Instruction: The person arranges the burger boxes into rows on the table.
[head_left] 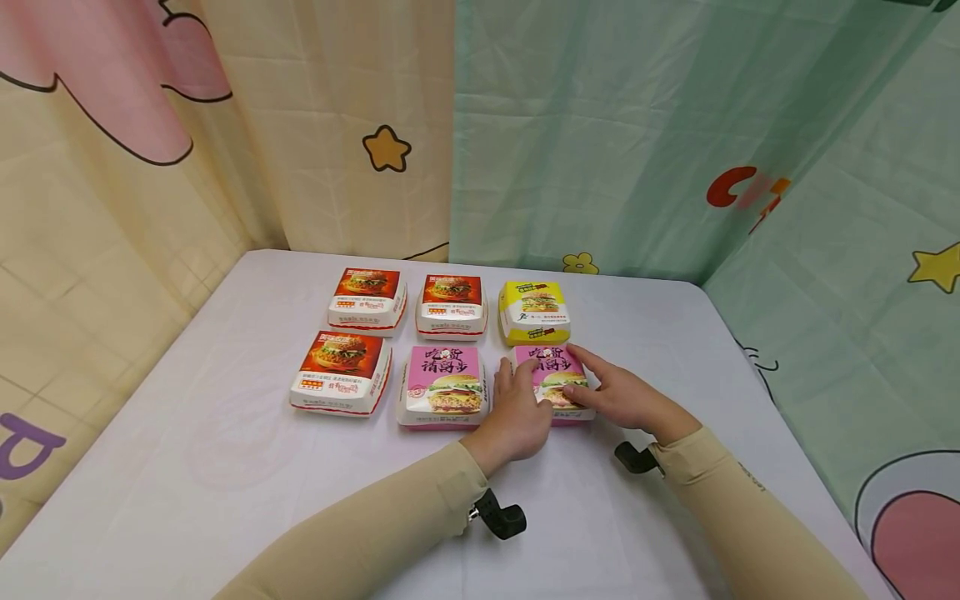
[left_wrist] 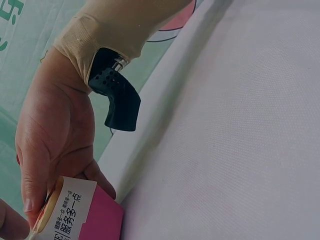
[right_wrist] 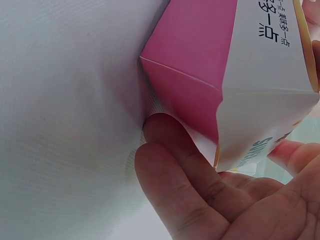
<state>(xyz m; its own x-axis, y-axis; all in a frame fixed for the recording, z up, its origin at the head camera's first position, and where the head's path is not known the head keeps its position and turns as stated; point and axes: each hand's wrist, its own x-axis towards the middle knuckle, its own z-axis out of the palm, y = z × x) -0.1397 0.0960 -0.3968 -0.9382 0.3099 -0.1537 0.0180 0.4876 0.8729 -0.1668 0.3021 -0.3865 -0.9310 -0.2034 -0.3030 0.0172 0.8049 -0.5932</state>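
Observation:
Both my hands are at a pink burger box (head_left: 558, 383), front right in the group of boxes. At its left side is my left hand (head_left: 513, 425), with fingers along the edge and over the lid. From the right, my right hand (head_left: 630, 400) holds it, thumb on the lid and a finger at the far corner. In the right wrist view, the right hand's fingers (right_wrist: 172, 185) curl against the lower wall of the box (right_wrist: 265, 65), close to the tabletop. The left wrist view shows the right hand (left_wrist: 55, 125) gripping the box (left_wrist: 102, 215); the left hand is mostly out of frame.
Another pink burger box (head_left: 444, 387) stands just left, beside a red-and-white box (head_left: 341, 372). Behind are two more red-and-white boxes (head_left: 367, 300), (head_left: 452, 307) and a yellow box (head_left: 535, 312). The white-covered table (head_left: 225, 500) is bordered by printed curtains (head_left: 570, 133).

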